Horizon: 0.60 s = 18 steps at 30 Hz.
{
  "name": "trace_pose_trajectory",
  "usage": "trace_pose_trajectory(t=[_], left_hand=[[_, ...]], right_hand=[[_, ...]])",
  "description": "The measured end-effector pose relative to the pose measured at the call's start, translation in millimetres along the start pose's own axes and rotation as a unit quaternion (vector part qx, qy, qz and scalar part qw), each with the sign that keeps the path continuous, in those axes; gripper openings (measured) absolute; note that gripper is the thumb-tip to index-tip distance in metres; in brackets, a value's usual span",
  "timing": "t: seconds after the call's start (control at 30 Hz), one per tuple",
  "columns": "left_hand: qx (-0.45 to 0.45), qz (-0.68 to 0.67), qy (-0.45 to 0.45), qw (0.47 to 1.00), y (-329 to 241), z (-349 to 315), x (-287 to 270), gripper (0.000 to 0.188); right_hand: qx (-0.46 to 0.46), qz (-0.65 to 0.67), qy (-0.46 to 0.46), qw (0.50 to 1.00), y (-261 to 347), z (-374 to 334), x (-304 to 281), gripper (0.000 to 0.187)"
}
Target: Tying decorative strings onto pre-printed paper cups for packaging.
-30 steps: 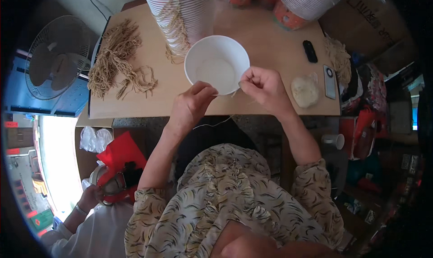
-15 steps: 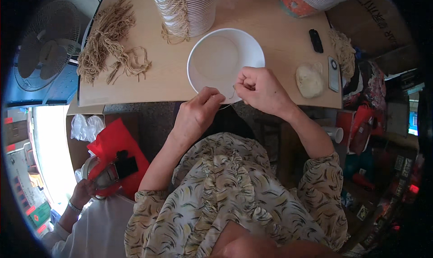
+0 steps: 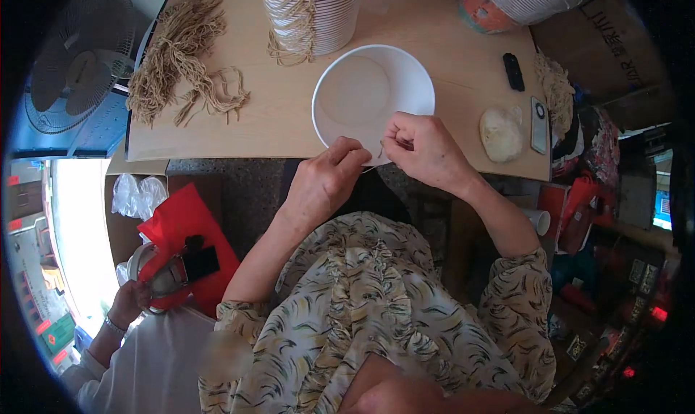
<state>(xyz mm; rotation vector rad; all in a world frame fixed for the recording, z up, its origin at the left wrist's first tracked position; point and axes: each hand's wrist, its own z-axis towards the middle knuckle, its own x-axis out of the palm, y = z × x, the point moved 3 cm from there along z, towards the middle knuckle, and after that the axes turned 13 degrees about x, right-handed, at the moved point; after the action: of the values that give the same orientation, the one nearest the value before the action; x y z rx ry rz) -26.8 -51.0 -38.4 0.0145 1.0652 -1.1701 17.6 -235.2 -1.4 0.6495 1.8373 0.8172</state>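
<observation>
A white round bucket (image 3: 414,88) lies at the table's near edge with its mouth toward me. My left hand (image 3: 326,176) is closed, thumb and fingertips pinching the bucket's near rim. Just right of it, my right hand (image 3: 426,152) is curled in a pinch at the rim. A thin cord (image 3: 381,150) shows by its fingertips, and its end inside the fist is hidden. Behind the bucket stands a stack of white buckets (image 3: 340,23) with tan cords hanging down its side.
A bundle of tan cords (image 3: 177,56) lies on the table (image 3: 282,117) at left. At right are a pale lump in a bag (image 3: 501,134), a black handheld device (image 3: 513,72) and a phone-like slab (image 3: 538,124). Another person's hand (image 3: 130,303) is beside a red bag (image 3: 192,222) at lower left.
The whole view has shifted slightly, so the table things sit a little farther right. Both hands keep nearly the same pinch at the bucket's rim.
</observation>
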Motion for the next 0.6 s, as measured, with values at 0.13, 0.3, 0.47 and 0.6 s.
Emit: trace_pose_trajectory(t=[0.13, 0.3, 0.47, 0.6], left_hand=[[-0.019, -0.007, 0.023, 1.000, 1, 2, -1, 0.025], [-0.026, 0.007, 0.025, 0.999, 0, 2, -2, 0.027], [-0.005, 0.015, 0.032, 0.999, 2, 6, 0, 0.028], [0.007, 0.037, 0.046, 0.998, 0, 13, -3, 0.029]], right_hand=[[-0.010, -0.004, -0.012, 1.000, -3, 1, 1, 0.009], [-0.006, -0.033, -0.004, 0.999, -5, 2, 5, 0.009], [-0.004, -0.065, -0.015, 0.998, -5, 0, 3, 0.013], [-0.030, -0.185, -0.001, 0.982, 8, 2, -6, 0.018]])
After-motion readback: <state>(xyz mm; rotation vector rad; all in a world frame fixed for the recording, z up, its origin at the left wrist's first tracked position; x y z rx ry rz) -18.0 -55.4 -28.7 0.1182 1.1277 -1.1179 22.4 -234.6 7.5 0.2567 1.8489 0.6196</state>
